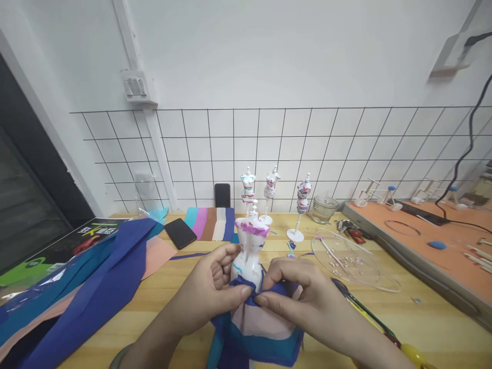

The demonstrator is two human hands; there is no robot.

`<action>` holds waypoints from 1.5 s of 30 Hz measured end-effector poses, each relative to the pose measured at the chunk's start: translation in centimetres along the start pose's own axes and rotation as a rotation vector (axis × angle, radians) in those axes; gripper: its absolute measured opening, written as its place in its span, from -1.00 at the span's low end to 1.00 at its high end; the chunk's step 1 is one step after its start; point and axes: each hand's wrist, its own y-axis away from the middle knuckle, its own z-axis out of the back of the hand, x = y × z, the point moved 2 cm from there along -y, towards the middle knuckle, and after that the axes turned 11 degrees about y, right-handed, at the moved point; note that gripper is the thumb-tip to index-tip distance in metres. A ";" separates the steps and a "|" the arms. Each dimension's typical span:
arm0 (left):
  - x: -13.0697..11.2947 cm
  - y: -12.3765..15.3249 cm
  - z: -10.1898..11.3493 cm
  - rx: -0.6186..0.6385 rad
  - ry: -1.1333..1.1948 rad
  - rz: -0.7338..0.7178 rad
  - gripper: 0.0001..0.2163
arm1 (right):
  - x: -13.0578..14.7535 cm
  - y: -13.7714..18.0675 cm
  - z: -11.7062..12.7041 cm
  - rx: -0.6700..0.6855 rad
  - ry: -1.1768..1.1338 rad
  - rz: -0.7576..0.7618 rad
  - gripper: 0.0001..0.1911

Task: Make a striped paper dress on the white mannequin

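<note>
Upright in front of me stands a small white dress form (248,259) with a ragged magenta band round its chest. Layered blue, pink and teal fabric (265,341) hangs from its waist like a skirt. My left hand (219,282) curls round the form's left side, its thumb pressing the blue fabric at the waist. From the right, my right hand (300,302) pinches the same blue fabric between thumb and forefinger. The two thumb tips nearly meet at the waist. The form's base is hidden behind the fabric.
Three small dress forms (303,197) stand at the back. Fabric sheets (126,256) lie left, beside a black phone (180,233) and a striped sheet (211,224). To the right are a clear round tray (353,259), a glass bowl (324,209), scissors (365,307) and an orange-topped board (423,246).
</note>
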 end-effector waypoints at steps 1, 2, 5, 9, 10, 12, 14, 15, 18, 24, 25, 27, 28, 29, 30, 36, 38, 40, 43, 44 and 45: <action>0.0 0.0 0.0 -0.001 0.000 0.000 -0.59 | 0.0 0.0 0.0 -0.001 -0.004 -0.015 -0.90; 0.0 0.0 0.0 0.001 0.001 0.001 -0.59 | 0.0 0.0 0.0 -0.003 -0.012 -0.031 -0.90; -0.1 0.1 -0.1 0.011 0.013 0.010 -0.61 | -0.2 0.0 0.0 -0.009 -0.041 -0.075 -0.89; 0.0 0.0 -0.3 0.020 0.037 -0.003 -0.60 | -0.3 -0.1 -0.1 -0.001 -0.066 -0.103 -0.88; 0.0 0.0 -0.4 0.024 0.042 -0.009 -0.60 | -0.3 -0.1 -0.1 0.003 -0.071 -0.106 -0.88; 0.0 0.0 -0.4 0.033 0.052 -0.009 -0.61 | -0.4 -0.1 -0.1 0.012 -0.077 -0.109 -0.88; 0.0 0.0 -0.5 0.038 0.063 -0.008 -0.61 | -0.4 -0.2 -0.1 0.020 -0.084 -0.115 -0.88; 0.0 0.0 -0.5 0.040 0.069 -0.008 -0.60 | -0.4 -0.2 -0.1 0.026 -0.087 -0.122 -0.88; 0.1 -0.1 -0.4 0.049 0.080 -0.002 -0.58 | -0.4 -0.3 -0.1 0.041 -0.103 -0.137 -0.89; 0.1 -0.2 -0.3 0.054 0.083 0.013 -0.55 | -0.4 -0.2 -0.2 0.069 -0.171 -0.151 -0.91; 0.1 -0.2 -0.4 0.057 0.086 0.013 -0.56 | -0.5 -0.2 -0.2 0.073 -0.182 -0.155 -0.91; 0.1 -0.1 -0.4 0.059 0.093 0.016 -0.56 | -0.5 -0.2 -0.2 0.078 -0.194 -0.165 -0.90; 0.1 -0.1 -0.4 0.056 0.096 0.018 -0.56 | -0.6 -0.3 -0.2 0.077 -0.199 -0.169 -0.90; 0.1 0.0 -0.4 0.047 0.099 0.020 -0.56 | -0.7 -0.3 -0.2 0.074 -0.202 -0.173 -0.90; 0.1 0.0 -0.4 0.036 0.103 0.021 -0.56 | -0.7 -0.3 -0.2 0.070 -0.204 -0.175 -0.89; 0.1 -0.1 -0.4 0.017 0.130 0.012 -0.60 | -0.9 -0.3 -0.4 0.076 -0.222 -0.192 -0.90; 0.1 -0.2 -0.6 0.006 0.124 0.025 -0.61 | -0.9 -0.3 -0.5 0.084 -0.225 -0.205 -0.89; 0.1 -0.3 -0.7 -0.023 0.099 0.038 -0.58 | -1.1 -0.2 -0.7 0.082 -0.218 -0.218 -0.88; 0.3 -0.4 -0.9 -0.058 0.027 0.045 -0.58 | -1.4 -0.3 -1.0 0.063 -0.161 -0.192 -0.87; 0.4 -0.4 -0.9 -0.075 0.008 0.053 -0.60 | -1.5 -0.3 -1.0 0.053 -0.130 -0.170 -0.88; 0.4 -0.4 -0.9 -0.093 -0.001 0.062 -0.63 | -1.5 -0.3 -1.0 0.036 -0.091 -0.144 -0.89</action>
